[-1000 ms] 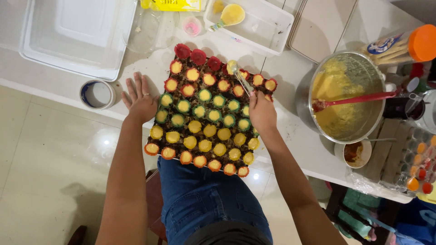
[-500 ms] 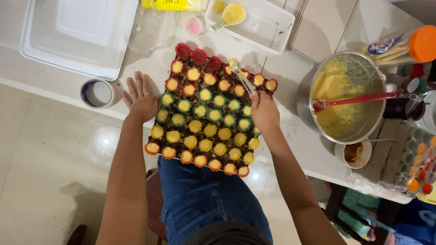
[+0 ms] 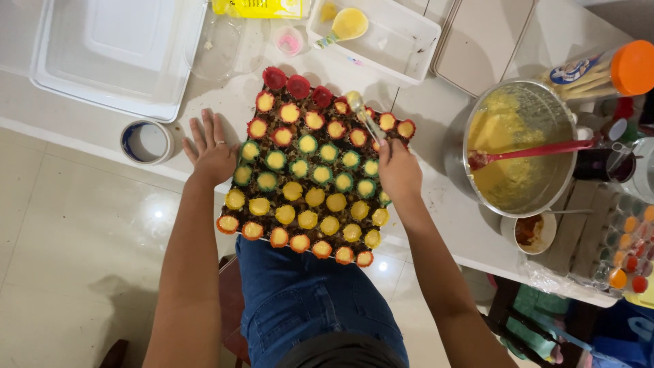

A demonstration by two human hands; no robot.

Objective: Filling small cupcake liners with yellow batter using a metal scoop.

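A dark tray (image 3: pixel 297 178) of several cupcake liners in red, green, yellow and orange rows lies on the white counter, its near edge hanging over my lap. Nearly all liners hold yellow batter; a few red ones at the far corner look unfilled. My left hand (image 3: pixel 210 150) rests flat on the counter beside the tray's left edge, fingers spread. My right hand (image 3: pixel 398 172) is closed on a metal spoon (image 3: pixel 359 109), whose batter-loaded bowl sits over the tray's far right liners.
A steel bowl (image 3: pixel 560 113) of yellow batter with a red spatula (image 3: pixel 538 150) stands right of the tray. A small sauce cup (image 3: pixel 533 232), a tape roll (image 3: pixel 146 142), white plastic tubs (image 3: pixel 116 51) and an orange-capped bottle (image 3: pixel 610 68) surround it.
Hardly anything differs: the spoon has shifted very slightly over the far right liners. The left hand stays flat on the counter.
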